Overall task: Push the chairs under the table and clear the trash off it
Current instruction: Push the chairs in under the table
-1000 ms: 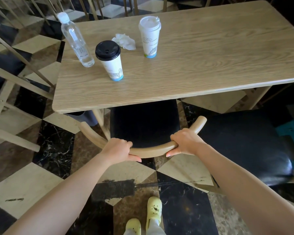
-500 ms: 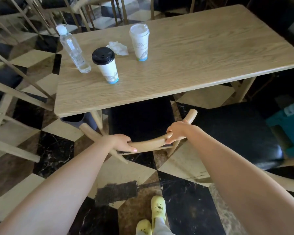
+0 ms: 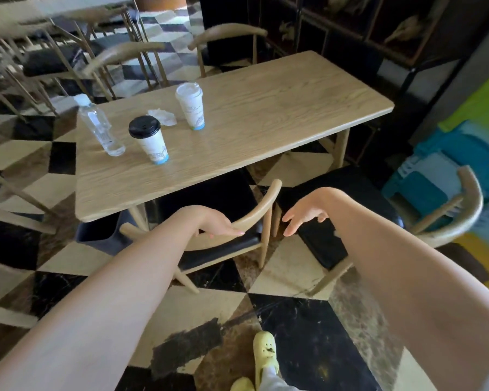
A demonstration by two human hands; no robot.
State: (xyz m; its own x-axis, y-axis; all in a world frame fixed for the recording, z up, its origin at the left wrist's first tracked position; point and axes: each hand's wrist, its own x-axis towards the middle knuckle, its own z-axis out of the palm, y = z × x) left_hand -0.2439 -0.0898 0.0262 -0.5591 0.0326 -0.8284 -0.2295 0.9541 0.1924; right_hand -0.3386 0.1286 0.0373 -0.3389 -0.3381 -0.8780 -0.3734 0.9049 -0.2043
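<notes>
The wooden table [image 3: 266, 114] carries a clear water bottle [image 3: 99, 125], a paper cup with a black lid [image 3: 150, 142], a paper cup with a white lid [image 3: 191, 105] and a crumpled tissue [image 3: 163, 117]. A wooden chair with a black seat [image 3: 209, 193] is partly under the table's near edge. My left hand [image 3: 218, 224] loosely holds its curved backrest [image 3: 257, 207]. My right hand [image 3: 305, 213] hovers just right of the backrest's end, fingers spread, holding nothing. A second black-seated chair [image 3: 350, 187] stands out from the table to the right.
A black bin [image 3: 102, 235] sits on the floor under the table's left corner. More wooden chairs [image 3: 119, 57] stand behind and left of the table. Blue crates [image 3: 435, 176] are at the right. My yellow shoe [image 3: 264, 351] is on the checkered floor.
My right hand has let go of the backrest and opened. The chair has slid further under the table. The view has lifted and turned to the right.
</notes>
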